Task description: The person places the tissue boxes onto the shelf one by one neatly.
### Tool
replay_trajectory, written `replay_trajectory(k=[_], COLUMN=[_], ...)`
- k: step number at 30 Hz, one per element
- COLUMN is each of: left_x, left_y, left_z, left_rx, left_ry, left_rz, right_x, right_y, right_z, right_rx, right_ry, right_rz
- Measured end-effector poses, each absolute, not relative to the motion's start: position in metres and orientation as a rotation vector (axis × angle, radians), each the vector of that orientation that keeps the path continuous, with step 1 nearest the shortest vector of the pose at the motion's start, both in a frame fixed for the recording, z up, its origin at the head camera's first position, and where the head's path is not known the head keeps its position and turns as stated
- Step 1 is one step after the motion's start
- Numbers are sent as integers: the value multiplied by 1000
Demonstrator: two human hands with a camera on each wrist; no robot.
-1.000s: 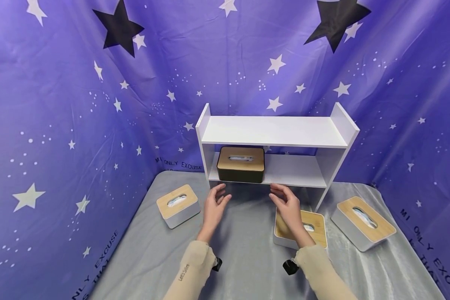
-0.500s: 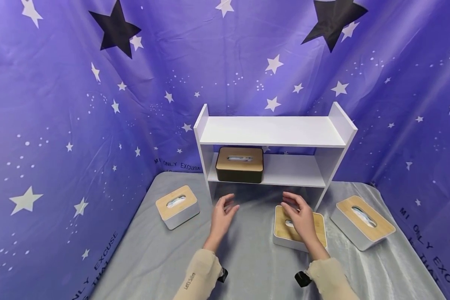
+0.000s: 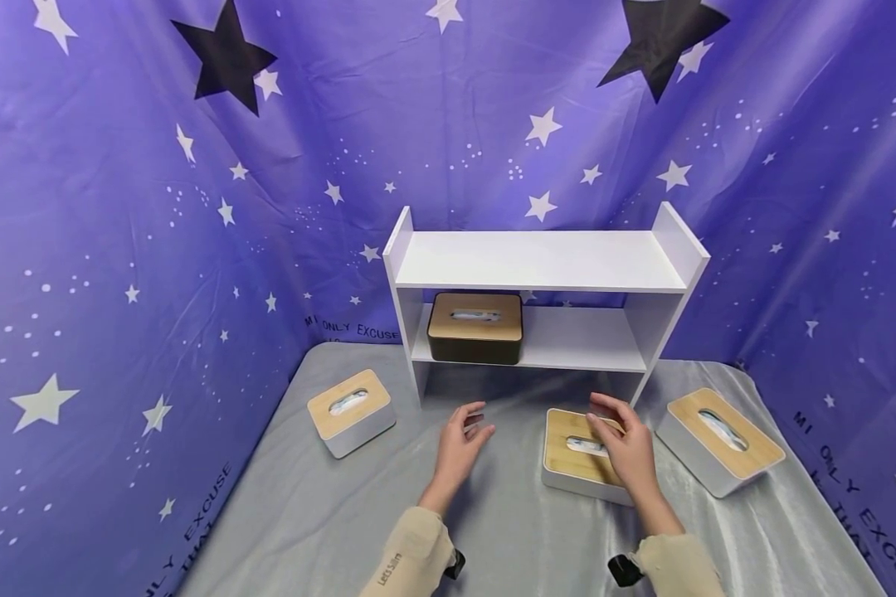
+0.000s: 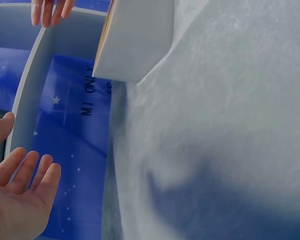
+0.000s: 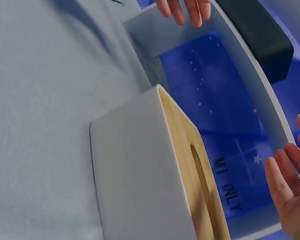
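Note:
A dark tissue box [image 3: 475, 328] with a wooden lid stands at the left of the middle level of the white shelf [image 3: 541, 259]. In the head view my left hand [image 3: 457, 452] hovers over the grey cloth before the shelf, fingers loosely bent around nothing. Above a white tissue box [image 3: 567, 456] with a bamboo lid hangs my right hand [image 3: 629, 448], hiding part of that lid. The right wrist view shows this white box's side [image 5: 135, 165] with the right hand's relaxed fingers [image 5: 285, 175] apart from it. Likewise, the left hand's fingers [image 4: 27, 172] hold nothing.
Another white tissue box [image 3: 353, 412] sits at the left, turned at an angle. One more white tissue box [image 3: 720, 441] lies tilted in view at the far right. A purple star-printed curtain [image 3: 455, 108] surrounds the cloth-covered table [image 3: 306, 514].
Both hands have drawn back from the shelf toward the person and shifted right. My right hand now sits over the right part of the white box's lid. The boxes stay put.

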State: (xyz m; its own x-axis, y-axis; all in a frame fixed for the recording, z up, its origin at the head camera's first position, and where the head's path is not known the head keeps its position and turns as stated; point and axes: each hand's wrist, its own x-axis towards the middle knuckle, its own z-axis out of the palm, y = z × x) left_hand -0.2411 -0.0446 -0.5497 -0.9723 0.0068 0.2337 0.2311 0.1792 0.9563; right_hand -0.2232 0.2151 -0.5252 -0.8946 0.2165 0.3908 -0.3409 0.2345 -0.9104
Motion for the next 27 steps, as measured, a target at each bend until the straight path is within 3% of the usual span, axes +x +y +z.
replay_trajectory(k=[27], left_x=[-228], left_y=[-17], left_z=[-561], left_rx=[-323], left_ry=[-2385], left_rz=[-1892], right_x=[-199], right_y=[260], right_z=[-544], right_rx=[-104], right_ry=[-2099], right_rz=[1666])
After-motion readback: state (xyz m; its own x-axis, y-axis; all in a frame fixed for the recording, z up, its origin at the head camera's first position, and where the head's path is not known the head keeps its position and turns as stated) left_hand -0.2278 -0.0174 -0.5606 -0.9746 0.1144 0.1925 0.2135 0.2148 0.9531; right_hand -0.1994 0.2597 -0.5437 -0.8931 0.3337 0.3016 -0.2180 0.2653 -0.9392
